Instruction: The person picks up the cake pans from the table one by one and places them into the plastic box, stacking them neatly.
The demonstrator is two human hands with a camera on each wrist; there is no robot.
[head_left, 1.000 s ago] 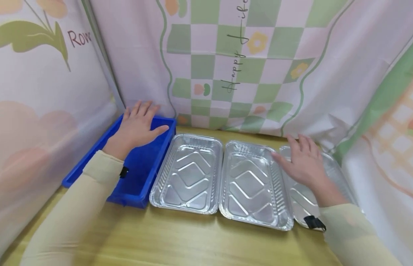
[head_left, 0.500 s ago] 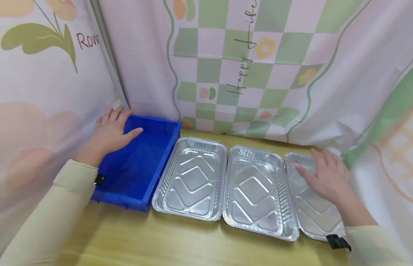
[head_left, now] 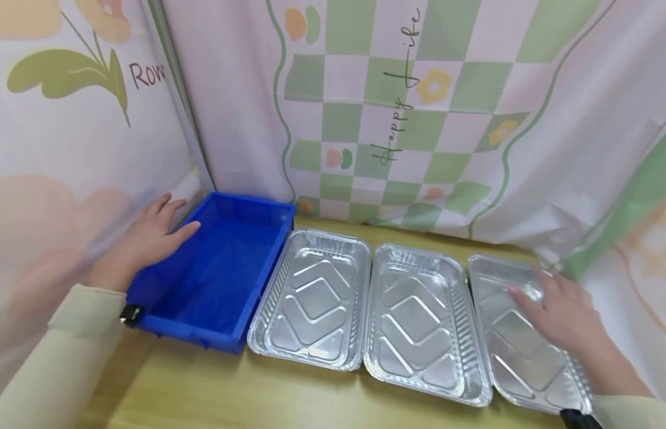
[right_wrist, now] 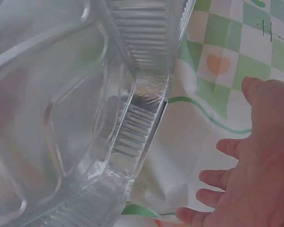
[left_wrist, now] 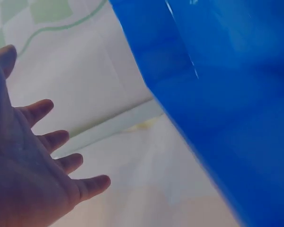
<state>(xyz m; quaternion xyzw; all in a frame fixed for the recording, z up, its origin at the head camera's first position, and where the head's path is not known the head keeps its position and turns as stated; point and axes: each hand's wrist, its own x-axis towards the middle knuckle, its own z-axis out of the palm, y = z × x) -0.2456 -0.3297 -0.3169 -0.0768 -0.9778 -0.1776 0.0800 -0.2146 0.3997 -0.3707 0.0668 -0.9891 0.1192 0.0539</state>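
Note:
My left hand point(head_left: 142, 241) is over the left side of a blue plastic bin point(head_left: 225, 256), fingers spread and holding nothing. In the left wrist view the hand point(left_wrist: 31, 156) appears apart from the bin's edge point(left_wrist: 180, 130). On the right, my right hand point(head_left: 569, 313) hovers over the right-hand foil tray point(head_left: 517, 333), partly hiding it. Its fingers extend with nothing in them, and the right wrist view shows the palm point(right_wrist: 265, 161) away from the tray's rim point(right_wrist: 149, 125). Nothing lies in the bin or in what shows of the trays.
Two more foil trays, a left one point(head_left: 311, 298) and a middle one point(head_left: 426, 322), stand in a row beside the bin on the wooden tabletop point(head_left: 290, 393). Printed cloth point(head_left: 397, 119) hangs behind, with more cloth point(head_left: 59, 143) on the left and right sides.
My left hand has moved left from over the bin's middle to its left side. My right hand has shifted right and lower in view. The view has drifted slightly; bin and trays keep their arrangement.

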